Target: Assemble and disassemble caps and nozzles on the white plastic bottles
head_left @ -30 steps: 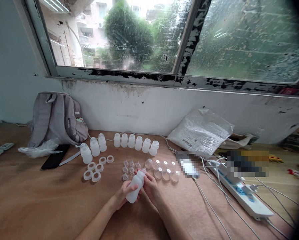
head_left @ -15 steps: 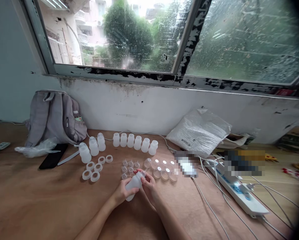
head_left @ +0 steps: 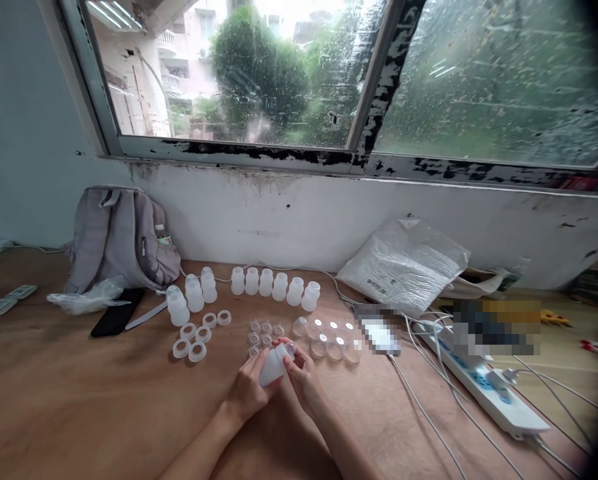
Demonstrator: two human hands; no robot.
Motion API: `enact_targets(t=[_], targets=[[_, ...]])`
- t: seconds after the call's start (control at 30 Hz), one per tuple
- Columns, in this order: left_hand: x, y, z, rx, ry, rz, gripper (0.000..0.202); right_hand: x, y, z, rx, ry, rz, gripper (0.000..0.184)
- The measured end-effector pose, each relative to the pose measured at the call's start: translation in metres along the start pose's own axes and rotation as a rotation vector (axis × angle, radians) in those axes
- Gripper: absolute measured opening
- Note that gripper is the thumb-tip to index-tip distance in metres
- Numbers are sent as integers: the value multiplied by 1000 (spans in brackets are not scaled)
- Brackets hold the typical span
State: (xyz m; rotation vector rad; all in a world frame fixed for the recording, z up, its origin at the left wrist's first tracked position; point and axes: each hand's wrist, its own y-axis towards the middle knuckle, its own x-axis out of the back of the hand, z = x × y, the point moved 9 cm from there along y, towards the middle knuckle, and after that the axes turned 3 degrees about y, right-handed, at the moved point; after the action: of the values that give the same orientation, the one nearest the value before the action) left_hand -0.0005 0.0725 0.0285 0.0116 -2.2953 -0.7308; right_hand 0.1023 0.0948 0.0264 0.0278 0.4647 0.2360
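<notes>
My left hand is closed round the body of a frosted white baby bottle, which tilts with its top up and to the right. At its mouth, the fingers of my right hand are closed on a clear bottle nipple; they partly hide it. Just behind the bottle lie several clear nipples in rows. Clear domed caps are set out to the right of my right hand. Translucent collar rings lie to the left.
Several open bottles stand in a row near the wall, with three topped bottles to their left. A backpack, plastic bag and black phone-like slab lie left. A power strip with cables and a silver pouch are right.
My left hand has shifted its grip on the bottle, its back now turned more toward me and covering the bottle's base. My right hand stays at the top. The view has swung slightly left.
</notes>
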Motion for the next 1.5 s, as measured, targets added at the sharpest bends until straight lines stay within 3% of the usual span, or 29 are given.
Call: enact_targets(t=[0.13,0.23,0.3,0.43,0.53,0.6,0.7,0.87,0.97,1.1,1.4,1.5], targets=[[11,4,-1,29,-14,-48,45,14,14,25,47,-217,51,37],[19,5,1,69,-51,-69,42,52,32,58,208,-437,-121,34],[22,5,3,90,-65,-78,43,69,44,72,312,-739,-182,32],[24,3,8,125,-63,-88,43,75,64,65,382,-1329,-195,28],[21,4,10,136,-54,-73,43,64,70,55,379,-1505,-151,20],[20,3,10,137,-56,-65,43,55,67,56,400,-1447,-113,14],[18,3,11,127,-62,-60,43,48,56,68,415,-1125,-84,17],[16,3,12,105,-55,-54,42,75,34,64,292,-419,-216,28],[12,4,10,94,-68,-14,42,86,25,47,207,-181,-281,29],[11,5,7,92,-89,18,44,83,21,34,135,-120,-261,31],[9,8,6,136,-133,84,42,92,21,36,134,11,-272,32],[10,9,5,149,-131,87,41,86,19,32,110,3,-256,30]])
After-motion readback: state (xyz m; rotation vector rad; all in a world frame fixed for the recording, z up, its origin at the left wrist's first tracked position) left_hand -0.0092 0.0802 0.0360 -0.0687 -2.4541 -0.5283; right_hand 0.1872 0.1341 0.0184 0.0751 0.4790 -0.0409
